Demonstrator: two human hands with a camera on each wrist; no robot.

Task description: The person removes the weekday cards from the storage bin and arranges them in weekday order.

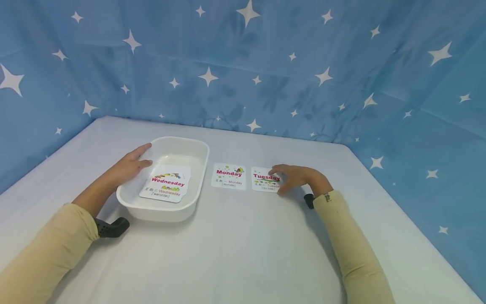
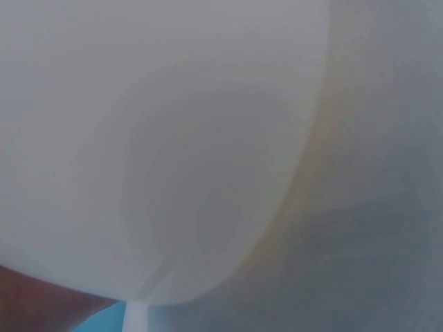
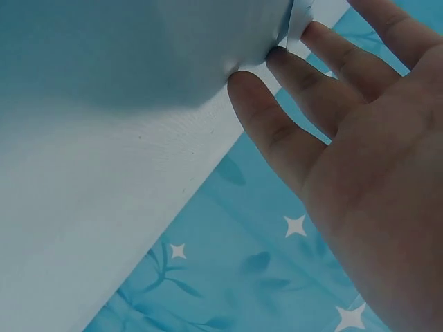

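Tuesday card (image 1: 263, 180) lies just right of frame centre, partly under the right hand (image 1: 295, 175), fingers spread, while the left hand (image 1: 130, 166), centre-left, pinches the white tub (image 1: 163, 214) by its rim.

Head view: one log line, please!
left hand: holds white rectangular plastic tub; right hand: at white rectangular Tuesday card; white rectangular Monday card: between tub and Tuesday card
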